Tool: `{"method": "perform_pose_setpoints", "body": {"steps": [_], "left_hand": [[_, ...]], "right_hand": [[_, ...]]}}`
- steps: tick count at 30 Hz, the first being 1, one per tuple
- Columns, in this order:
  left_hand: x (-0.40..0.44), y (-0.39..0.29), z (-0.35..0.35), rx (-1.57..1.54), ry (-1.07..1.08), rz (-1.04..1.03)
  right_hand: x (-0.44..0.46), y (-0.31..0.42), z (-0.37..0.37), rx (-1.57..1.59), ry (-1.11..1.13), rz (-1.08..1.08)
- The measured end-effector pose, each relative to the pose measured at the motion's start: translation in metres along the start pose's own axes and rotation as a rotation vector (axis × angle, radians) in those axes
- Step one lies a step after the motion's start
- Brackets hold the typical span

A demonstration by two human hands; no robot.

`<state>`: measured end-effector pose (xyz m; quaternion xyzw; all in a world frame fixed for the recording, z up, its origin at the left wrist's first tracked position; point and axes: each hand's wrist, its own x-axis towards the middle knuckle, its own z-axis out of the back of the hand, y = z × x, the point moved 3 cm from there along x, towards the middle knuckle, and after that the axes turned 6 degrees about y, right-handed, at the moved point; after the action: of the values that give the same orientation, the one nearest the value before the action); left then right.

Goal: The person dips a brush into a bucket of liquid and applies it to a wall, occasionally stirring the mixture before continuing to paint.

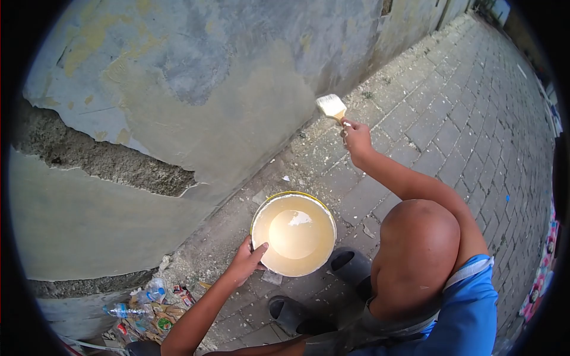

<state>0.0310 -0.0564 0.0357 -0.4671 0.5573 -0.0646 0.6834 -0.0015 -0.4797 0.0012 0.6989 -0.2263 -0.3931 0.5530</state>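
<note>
My right hand is closed around the handle of a wide paintbrush, its bristles coated white. The brush is held out near the base of the wall; whether the bristles touch it I cannot tell. With my left hand I grip the rim of a paint bucket, thumb over the inside edge and fingers outside. Pale cream paint lies in the bottom of the bucket, with a bright white patch on its surface.
Broken plaster leaves a rough gap in the wall at left. Plastic bottles and other litter lie by the wall's foot. Grey paving with crumbs of debris runs alongside. My sandals are just beside the bucket.
</note>
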Motion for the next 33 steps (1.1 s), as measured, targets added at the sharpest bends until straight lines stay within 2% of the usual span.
{"method": "perform_pose_setpoints", "body": {"steps": [2, 5, 8, 11, 17, 20, 24, 28, 30, 32, 33], "left_hand": [[0.000, -0.003, 0.000, -0.010, 0.000, 0.008], [0.004, -0.005, 0.000, -0.044, 0.027, -0.011], [0.004, -0.004, 0.002, -0.024, 0.015, 0.004], [0.005, -0.002, 0.003, -0.005, -0.003, 0.000], [0.007, 0.003, 0.005, -0.005, 0.005, -0.013], [0.006, 0.000, 0.004, -0.003, 0.003, -0.003], [0.007, -0.001, 0.004, -0.012, 0.019, -0.006], [0.006, -0.004, 0.002, -0.028, 0.019, -0.011], [0.006, -0.004, 0.002, -0.023, 0.022, -0.006], [0.006, -0.002, 0.004, -0.012, 0.032, -0.004], [0.006, -0.001, 0.005, -0.007, 0.028, -0.005]], "right_hand": [[0.017, -0.037, 0.017, -0.137, -0.045, -0.157], [0.036, -0.054, 0.021, -0.344, -0.024, -0.158], [0.043, -0.036, 0.009, -0.398, 0.027, -0.192], [0.074, -0.058, 0.004, -0.577, -0.010, -0.173], [0.080, -0.040, -0.007, -0.453, -0.050, -0.090], [0.070, -0.010, -0.003, -0.216, 0.039, -0.080], [0.040, 0.042, -0.011, 0.038, 0.071, 0.021], [0.013, 0.091, -0.013, 0.126, 0.100, 0.120], [0.010, 0.109, -0.008, 0.155, 0.122, 0.265], [0.006, 0.121, -0.003, 0.174, 0.107, 0.380], [0.007, 0.114, 0.000, 0.170, 0.107, 0.362]]}}
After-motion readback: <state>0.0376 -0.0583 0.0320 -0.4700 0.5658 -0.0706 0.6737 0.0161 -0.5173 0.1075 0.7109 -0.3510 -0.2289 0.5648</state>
